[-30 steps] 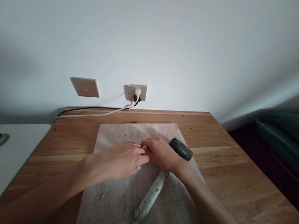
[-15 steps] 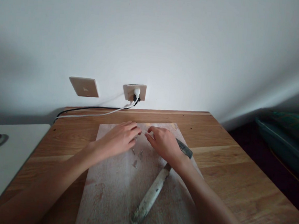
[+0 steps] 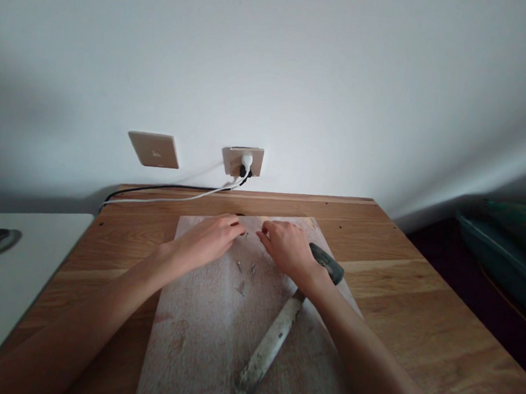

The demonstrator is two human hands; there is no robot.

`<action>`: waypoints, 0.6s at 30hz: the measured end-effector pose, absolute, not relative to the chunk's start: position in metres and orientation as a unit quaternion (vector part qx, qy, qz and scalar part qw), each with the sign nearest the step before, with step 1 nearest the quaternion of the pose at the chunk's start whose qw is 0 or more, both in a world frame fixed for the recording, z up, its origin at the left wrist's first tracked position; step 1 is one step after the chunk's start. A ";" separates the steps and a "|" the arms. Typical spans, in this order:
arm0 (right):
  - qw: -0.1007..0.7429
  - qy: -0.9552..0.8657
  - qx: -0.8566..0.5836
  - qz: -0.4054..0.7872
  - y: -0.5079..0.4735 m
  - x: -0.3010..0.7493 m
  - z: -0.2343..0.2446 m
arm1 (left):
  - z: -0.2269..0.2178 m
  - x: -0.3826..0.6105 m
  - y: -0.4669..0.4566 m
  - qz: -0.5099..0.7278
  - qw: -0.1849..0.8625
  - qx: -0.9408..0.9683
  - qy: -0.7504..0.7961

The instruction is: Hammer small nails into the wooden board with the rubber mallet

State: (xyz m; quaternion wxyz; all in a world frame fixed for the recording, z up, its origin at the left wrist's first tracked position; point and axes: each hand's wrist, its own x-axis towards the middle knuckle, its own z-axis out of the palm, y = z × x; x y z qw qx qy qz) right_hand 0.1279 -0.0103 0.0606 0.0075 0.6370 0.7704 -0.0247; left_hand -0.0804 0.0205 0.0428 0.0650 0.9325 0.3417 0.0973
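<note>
My left hand (image 3: 217,237) is over the far part of a whitish, worn wooden board (image 3: 198,331), its fingers pinched together. A small nail (image 3: 246,235) shows at those fingertips. Across a narrow gap, my right hand (image 3: 289,247) has its thumb and forefinger drawn together; whatever is between them is too small to make out. Several thin nails (image 3: 252,272) lie on the board below the hands. A hammer (image 3: 272,346) rests slantwise on the board, its pale, scuffed handle toward me. My right wrist hides part of it near the dark head.
The board lies on a brown wooden table (image 3: 400,299) against a white wall. A socket (image 3: 244,162) holds plugs, with a black and a white cable (image 3: 171,201) running left along the table's back. A white surface (image 3: 18,299) adjoins at left; dark bluish fabric (image 3: 504,258) is at right.
My hands have drawn slightly apart, and the small nail shows more clearly by my left fingertips. The view has shifted a little; the hammer and loose nails stay in place on the board.
</note>
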 end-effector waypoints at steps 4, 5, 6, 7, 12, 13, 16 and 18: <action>0.006 0.778 0.627 -0.031 -0.009 0.128 0.061 | 0.046 -0.080 0.019 0.075 0.027 0.942 0.327; 0.006 0.782 0.623 -0.034 -0.009 0.129 0.061 | 0.047 -0.080 0.019 0.071 0.019 0.942 0.327; 0.006 0.785 0.618 -0.037 -0.009 0.129 0.061 | 0.047 -0.080 0.019 0.070 0.014 0.942 0.327; 0.005 0.788 0.614 -0.039 -0.008 0.129 0.062 | 0.046 -0.080 0.020 0.071 0.010 0.941 0.330; 0.000 0.811 0.582 -0.055 -0.007 0.133 0.063 | 0.042 -0.078 0.022 0.079 0.002 0.929 0.362; -0.004 0.816 0.575 -0.059 -0.006 0.134 0.063 | 0.042 -0.078 0.023 0.082 0.002 0.924 0.374; -0.021 0.826 0.559 -0.067 -0.006 0.137 0.062 | 0.047 -0.080 0.023 0.101 0.024 0.905 0.413; -0.038 0.829 0.553 -0.073 -0.006 0.139 0.062 | 0.055 -0.082 0.022 0.100 0.059 0.908 0.402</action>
